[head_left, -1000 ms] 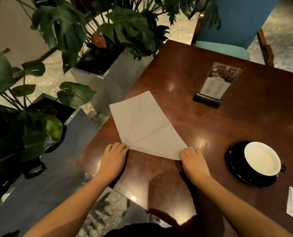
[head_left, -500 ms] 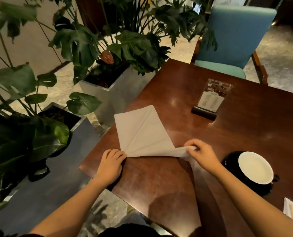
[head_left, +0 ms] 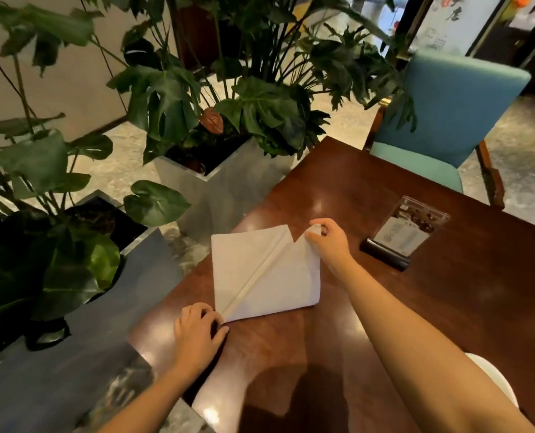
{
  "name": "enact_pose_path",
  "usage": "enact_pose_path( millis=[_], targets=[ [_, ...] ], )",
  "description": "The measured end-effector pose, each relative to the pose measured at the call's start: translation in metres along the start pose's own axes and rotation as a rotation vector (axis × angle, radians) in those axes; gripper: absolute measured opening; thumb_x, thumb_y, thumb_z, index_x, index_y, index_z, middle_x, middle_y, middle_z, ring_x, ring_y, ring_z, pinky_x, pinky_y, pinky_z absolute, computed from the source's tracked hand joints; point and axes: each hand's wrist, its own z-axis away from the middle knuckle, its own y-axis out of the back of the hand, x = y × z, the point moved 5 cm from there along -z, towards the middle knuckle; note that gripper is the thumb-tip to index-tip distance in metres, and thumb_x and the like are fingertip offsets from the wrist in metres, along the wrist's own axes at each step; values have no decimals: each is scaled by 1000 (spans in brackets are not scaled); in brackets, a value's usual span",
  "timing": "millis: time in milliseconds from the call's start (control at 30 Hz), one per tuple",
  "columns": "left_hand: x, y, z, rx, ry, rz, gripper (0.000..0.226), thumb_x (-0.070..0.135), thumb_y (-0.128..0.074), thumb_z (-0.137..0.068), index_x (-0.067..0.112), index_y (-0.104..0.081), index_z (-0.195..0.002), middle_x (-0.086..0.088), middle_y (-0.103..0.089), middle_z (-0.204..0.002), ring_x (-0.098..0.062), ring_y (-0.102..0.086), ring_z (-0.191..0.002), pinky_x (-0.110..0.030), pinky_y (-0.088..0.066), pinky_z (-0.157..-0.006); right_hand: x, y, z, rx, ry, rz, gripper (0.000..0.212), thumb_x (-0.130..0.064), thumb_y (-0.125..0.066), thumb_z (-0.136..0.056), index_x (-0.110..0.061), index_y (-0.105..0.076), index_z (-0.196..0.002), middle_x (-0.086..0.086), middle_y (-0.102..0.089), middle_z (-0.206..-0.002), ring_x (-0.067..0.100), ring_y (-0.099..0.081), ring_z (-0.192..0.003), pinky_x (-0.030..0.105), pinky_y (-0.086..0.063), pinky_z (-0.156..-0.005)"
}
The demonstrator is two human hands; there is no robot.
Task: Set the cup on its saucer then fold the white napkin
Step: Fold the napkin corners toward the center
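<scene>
The white napkin (head_left: pixel 260 273) lies on the dark wooden table (head_left: pixel 447 292), its right half doubled over toward the far corner. My right hand (head_left: pixel 328 242) pinches the lifted corner at the napkin's far end. My left hand (head_left: pixel 199 332) presses the near corner down on the table, fingers curled. A sliver of the white cup (head_left: pixel 494 379) shows behind my right forearm at the lower right; its saucer is hidden.
A clear menu stand (head_left: pixel 397 239) on a black base stands right of the napkin. A teal chair (head_left: pixel 441 120) is at the table's far side. Metal planters (head_left: pixel 222 189) with large leafy plants line the table's left edge.
My right hand has carried the napkin's near right corner up and over to the far end, folding the cloth. The left hand stayed on the near corner. The view tilted up.
</scene>
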Motion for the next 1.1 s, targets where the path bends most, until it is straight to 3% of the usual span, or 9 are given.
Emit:
enact_pose_path(
  millis=[100,300,500,633,733,833,900,1000,1100],
  targets=[
    [-1,-2,-1,12,93,46,16,45,-60,-78,30,-60,-71,11,-47,-91,-13,-37,-94,-30,-22,-78,6,-20,-27,-53,-23,27,25,-12,-58,-86,-15,-59,-110,0,-54,-105,18,-53,-94,29,-48,-75],
    [3,-3,-9,38,157,74,23,33,-72,-77,29,-55,-62,13,-45,-86,-7,-29,-86,-27,-18,-75,28,-56,-63,-126,-61,39,22,-11,-58,-87,-12,-59,-109,2,-56,-104,19,-53,-91,32,-49,-76],
    [2,-2,-11,35,106,86,29,54,-40,-77,30,-50,-64,16,-43,-83,-4,-28,-85,-24,-14,-71,50,-75,-82,-108,24,201,19,-13,-57,-84,-15,-63,-103,1,-60,-97,19,-56,-87,34,-47,-75],
    [7,3,-12,81,114,120,31,46,-40,-79,22,-57,-89,9,-50,-97,-12,-37,-95,-23,-17,-76,54,-77,-88,-5,111,380,29,-23,-56,-88,-12,-61,-114,10,-60,-115,28,-52,-107,44,-44,-94],
    [31,3,-20,86,-76,132,42,33,-38,-89,15,-53,-124,-2,-53,-128,-18,-41,-120,-29,-23,-102,34,-75,-73,60,215,430,38,-27,-44,-96,-10,-50,-129,9,-53,-131,26,-43,-123,36,-33,-104],
    [57,-18,-30,-71,-297,-32,49,32,-23,-98,10,-36,-140,-6,-36,-148,-20,-25,-139,-43,-19,-111,17,-101,-22,-242,424,457,51,-37,-28,-97,-10,-39,-139,10,-42,-145,25,-36,-134,28,-17,-111],
    [52,-36,-36,-194,-253,-106,55,37,-13,-99,7,-30,-142,-9,-31,-151,-21,-16,-142,-46,-17,-111,28,-129,25,-492,583,614,62,-47,-13,-97,-11,-30,-144,9,-32,-151,25,-26,-141,30,-5,-117],
    [39,-48,-40,-238,-178,-190,60,41,-8,-98,7,-27,-142,-10,-25,-152,-22,-15,-143,-46,-17,-110,63,-150,57,-569,826,981,56,-43,-8,-100,-15,-20,-147,3,-23,-155,21,-14,-144,37,-5,-115],
    [40,-47,-39,-224,-194,-238,61,42,-7,-97,5,-26,-142,-10,-24,-152,-23,-16,-142,-46,-17,-110,72,-147,38,-556,791,1039,55,-42,-9,-100,-17,-19,-148,1,-20,-156,19,-12,-144,39,-6,-114]
  ],
)
